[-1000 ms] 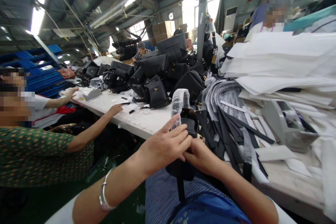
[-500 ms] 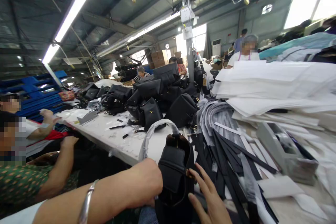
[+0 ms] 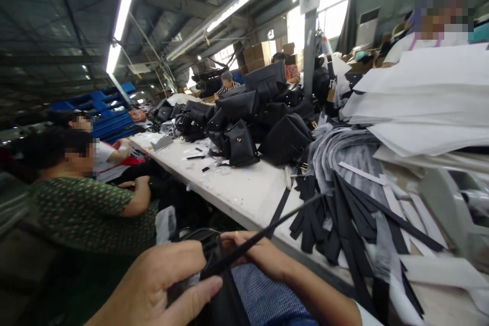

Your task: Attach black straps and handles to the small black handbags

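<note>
A black handbag (image 3: 226, 295) lies low over my lap, partly covered by both hands. A thin black strap (image 3: 267, 229) rises from it at a slant toward the table, its end free in the air. My left hand (image 3: 160, 270) is closed, with the strap's lower part between thumb and fingers. On the bag's far side, my right hand (image 3: 260, 254) has its fingers curled at the bag's upper edge, behind the strap. Clear plastic wrapping (image 3: 165, 224) shows just beyond my left hand.
On the white table (image 3: 244, 193) stands a pile of black handbags (image 3: 240, 142). Plastic-wrapped handles (image 3: 336, 147), black strips (image 3: 344, 214), stacked white sheets (image 3: 428, 102) and a grey holder (image 3: 458, 204) lie to the right. A co-worker in green (image 3: 84, 198) sits at left.
The bag has come down from the table edge toward my lap, and its wrapped handle no longer arches up in front. A black strap now sticks out from my left hand. The view has swung left.
</note>
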Demonstrator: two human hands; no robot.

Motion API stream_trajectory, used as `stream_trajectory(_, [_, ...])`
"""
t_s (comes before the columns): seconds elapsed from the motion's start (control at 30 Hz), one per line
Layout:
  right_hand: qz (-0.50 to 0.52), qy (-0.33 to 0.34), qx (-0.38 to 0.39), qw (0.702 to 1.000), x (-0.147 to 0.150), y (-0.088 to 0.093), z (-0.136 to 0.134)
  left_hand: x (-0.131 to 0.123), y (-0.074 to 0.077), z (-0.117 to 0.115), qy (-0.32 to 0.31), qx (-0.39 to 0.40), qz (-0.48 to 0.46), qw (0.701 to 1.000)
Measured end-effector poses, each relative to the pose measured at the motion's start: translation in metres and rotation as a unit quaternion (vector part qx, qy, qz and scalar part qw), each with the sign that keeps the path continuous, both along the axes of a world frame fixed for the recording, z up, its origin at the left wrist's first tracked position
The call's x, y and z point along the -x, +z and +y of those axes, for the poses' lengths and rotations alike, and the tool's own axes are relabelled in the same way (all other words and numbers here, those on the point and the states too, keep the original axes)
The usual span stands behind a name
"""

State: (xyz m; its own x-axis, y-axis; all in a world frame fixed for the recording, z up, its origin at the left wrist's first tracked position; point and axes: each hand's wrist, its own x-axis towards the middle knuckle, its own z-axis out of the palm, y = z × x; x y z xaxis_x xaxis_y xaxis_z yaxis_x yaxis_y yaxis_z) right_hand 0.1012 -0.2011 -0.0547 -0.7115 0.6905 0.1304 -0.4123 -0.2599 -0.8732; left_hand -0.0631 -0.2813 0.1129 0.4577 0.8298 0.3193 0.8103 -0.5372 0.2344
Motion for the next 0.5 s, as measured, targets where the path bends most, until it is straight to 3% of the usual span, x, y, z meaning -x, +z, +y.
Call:
stream_trajectory(0.1, [-0.016,-0.028,0.054,0.998,0.010,-0.035,0.003,0.017,-0.042,-0.008,0.102,0.150,-0.034,0.983])
stream_trajectory(0.2, [-0.016,-0.043,0.051,0.998,0.000,-0.048,0.002,0.025,-0.078,-0.003,0.189,0.230,-0.124,0.947])
stream_trajectory(0.4, [-0.073,-0.063,-0.087,0.992,-0.040,-0.025,0.000,0.003,-0.110,0.011,0.159,0.259,-0.180,0.935])
stream_trajectory(0.5, [-0.129,-0.096,-0.082,0.984,-0.051,-0.026,-0.007,-0.007,-0.131,0.006,0.124,0.310,-0.171,0.927])
